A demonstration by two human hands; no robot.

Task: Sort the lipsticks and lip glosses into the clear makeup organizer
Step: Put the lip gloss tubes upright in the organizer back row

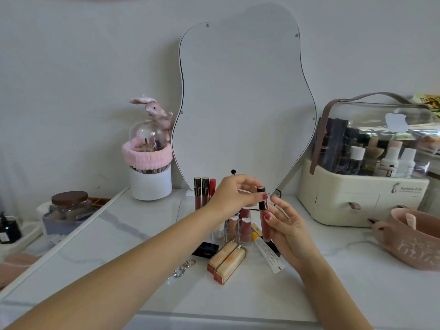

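White marble bench [133,236] runs under a wavy mirror [245,96] against a pale wall, and the sorting happens just in front of the mirror's foot. Both hands meet there on one lip gloss [263,217], a dark-capped tube with rosy pink contents. It stands upright, long axis vertical, cap on top. The left hand [234,192] reaches in from the lower left and pinches the cap between thumb and fingertips; the right hand [289,231] comes from the lower right and steadies the lower barrel, thumb on the front, fingers loosely curled behind.

The clear makeup organizer [239,231] sits on the bench directly below and slightly left of the held tube, between the two forearms. Its walls are hard to trace (transparent plastic against white stone), but several glosses already stand in it, and three taller tubes [204,192] rise at its back left. I judge the coming move to be a short, straight descent into a free slot, since the tube is already aligned with the upright ones. Which slot is free cannot be told.

Unsorted pieces lie nearer the person: two peach lipstick cases [226,263], a black compact [205,249] and a white tube [267,252].
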